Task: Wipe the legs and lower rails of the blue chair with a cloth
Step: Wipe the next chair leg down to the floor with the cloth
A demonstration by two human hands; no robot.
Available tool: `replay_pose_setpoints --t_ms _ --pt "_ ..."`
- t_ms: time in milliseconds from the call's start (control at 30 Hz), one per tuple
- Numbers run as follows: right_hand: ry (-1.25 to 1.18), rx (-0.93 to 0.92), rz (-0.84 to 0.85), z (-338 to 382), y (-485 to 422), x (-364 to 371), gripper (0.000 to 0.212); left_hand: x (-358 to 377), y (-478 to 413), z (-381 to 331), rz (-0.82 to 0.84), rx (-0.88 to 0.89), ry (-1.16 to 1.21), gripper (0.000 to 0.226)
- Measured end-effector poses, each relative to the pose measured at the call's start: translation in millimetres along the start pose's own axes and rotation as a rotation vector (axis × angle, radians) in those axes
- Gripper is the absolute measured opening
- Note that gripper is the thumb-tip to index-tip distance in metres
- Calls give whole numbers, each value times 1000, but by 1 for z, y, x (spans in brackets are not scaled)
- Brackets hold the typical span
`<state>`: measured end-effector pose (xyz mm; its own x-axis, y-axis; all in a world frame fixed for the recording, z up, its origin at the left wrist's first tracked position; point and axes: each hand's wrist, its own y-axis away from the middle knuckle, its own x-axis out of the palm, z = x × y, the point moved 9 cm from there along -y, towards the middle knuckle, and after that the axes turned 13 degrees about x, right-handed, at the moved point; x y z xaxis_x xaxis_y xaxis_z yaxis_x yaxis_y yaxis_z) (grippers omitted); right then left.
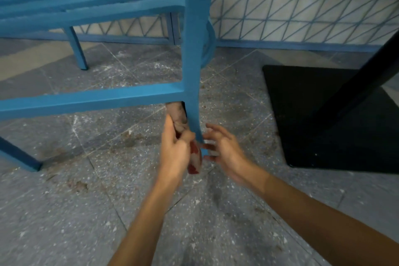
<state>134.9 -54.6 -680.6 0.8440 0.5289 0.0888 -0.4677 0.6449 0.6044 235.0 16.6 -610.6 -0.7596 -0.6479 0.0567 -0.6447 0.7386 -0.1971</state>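
Left hand (176, 149) pinches cloth (195, 161) against the chair leg (192, 93) foot for wiping; right hand (224, 147), fingers spread, steadies beside it.

A grey speckled stone-tile floor (108, 211) fills most of the frame, its slabs divided by thin diagonal joints. White flecks and brownish dirt stains are scattered over it, thickest around the centre and at lower left. A paler beige band of tile crosses the upper left. Standing on the floor is a blue painted chair (190, 49): one leg meets the tiles at the left edge, another at upper left, and a third comes down at the centre. At the right of the frame a flat black square base plate (302, 119) lies on the floor, with a dark post rising from it toward the upper right.
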Motion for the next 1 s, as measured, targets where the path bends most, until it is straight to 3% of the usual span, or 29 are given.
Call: replay_pose_setpoints --t_ms 100,200,367,467,533,633,700,767,900,1000 --pt "-133 -68 137 -5 13 14 53 21 32 18 131 -30 -52 66" --pt "19 -182 199 -8 34 22 53 25 51 39 296 -87 -129 73" --pt "-4 -273 -115 -7 51 -24 30 -22 45 48 448 -157 -291 56" --pt "-77 -428 -307 15 73 -58 22 -51 21 34 380 -158 -320 44" --pt "-8 -533 -324 33 86 -51 35 -57 4 26 338 -143 -337 35" --pt "132 -441 -28 33 71 3 54 -56 -15 20 303 -119 -366 33" --pt "256 -409 54 26 62 27 71 -51 -21 17 299 -102 -342 34" --pt "457 -507 -83 33 58 30 83 -44 -23 15 304 -100 -312 34" --pt "837 -652 -531 61 49 21 88 -40 -26 10 267 -85 -277 29" --pt "600 -684 -419 63 34 24 81 -46 -30 7 211 -79 -261 25"
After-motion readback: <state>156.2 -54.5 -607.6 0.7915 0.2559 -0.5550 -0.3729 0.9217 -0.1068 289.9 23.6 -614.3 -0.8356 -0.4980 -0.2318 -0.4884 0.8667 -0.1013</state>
